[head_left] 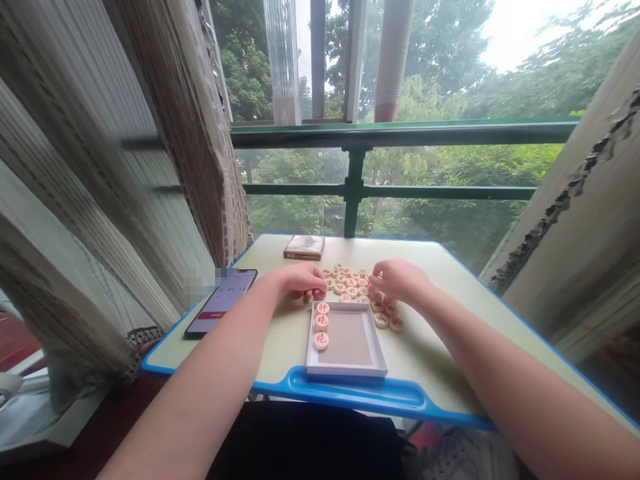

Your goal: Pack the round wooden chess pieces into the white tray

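Observation:
Several round wooden chess pieces [350, 283] with red characters lie scattered on a small pale table [440, 347]. A shallow white box [346, 363] sits near the front edge, with three pieces [321, 324] lined up along its left side. My left hand [300, 280] rests just above the box's far left corner, fingers curled down in a pinch; what they hold is hidden. My right hand [397, 279] hovers over the right side of the pile, fingers bent down onto the pieces.
A phone [223, 301] with a lit screen lies at the table's left edge. A small flat box [304, 247] sits at the far side. The table has a blue rim [360, 393]. Stacked cardboard [125, 167] leans on both sides; a green railing [400, 133] and window stand behind.

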Demonstrator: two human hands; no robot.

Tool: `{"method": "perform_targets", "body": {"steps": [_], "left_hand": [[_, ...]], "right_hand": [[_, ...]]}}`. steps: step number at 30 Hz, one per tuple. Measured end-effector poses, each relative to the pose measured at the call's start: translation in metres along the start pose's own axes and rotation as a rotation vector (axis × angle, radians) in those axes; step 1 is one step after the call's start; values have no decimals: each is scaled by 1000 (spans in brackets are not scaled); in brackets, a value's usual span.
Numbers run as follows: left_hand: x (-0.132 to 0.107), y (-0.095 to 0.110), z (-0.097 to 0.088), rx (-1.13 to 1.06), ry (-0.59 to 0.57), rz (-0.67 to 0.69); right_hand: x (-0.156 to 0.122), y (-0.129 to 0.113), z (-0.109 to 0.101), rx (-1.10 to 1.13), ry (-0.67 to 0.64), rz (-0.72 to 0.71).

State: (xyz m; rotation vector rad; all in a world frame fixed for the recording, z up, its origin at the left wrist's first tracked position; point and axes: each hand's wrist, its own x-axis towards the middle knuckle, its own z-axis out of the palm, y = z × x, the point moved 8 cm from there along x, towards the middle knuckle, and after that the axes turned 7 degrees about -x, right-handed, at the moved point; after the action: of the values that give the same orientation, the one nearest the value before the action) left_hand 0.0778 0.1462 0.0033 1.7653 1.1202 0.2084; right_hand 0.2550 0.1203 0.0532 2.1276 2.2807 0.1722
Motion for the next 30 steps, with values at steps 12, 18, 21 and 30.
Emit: {"method": "perform_targets", "body": {"steps": [12, 18, 21, 30], "left_hand": [[4, -4, -1, -17, 47, -10], [5, 24, 1, -292, 172, 189], [3, 38, -4, -489, 245, 309], [3, 18, -28, -597, 361, 300]], "right_hand": [[8, 20, 9, -9, -40, 90], [13, 27, 13, 73, -38, 105], [12, 27, 12, 93, -39, 122], [3, 17, 5, 116, -108, 52]]}}
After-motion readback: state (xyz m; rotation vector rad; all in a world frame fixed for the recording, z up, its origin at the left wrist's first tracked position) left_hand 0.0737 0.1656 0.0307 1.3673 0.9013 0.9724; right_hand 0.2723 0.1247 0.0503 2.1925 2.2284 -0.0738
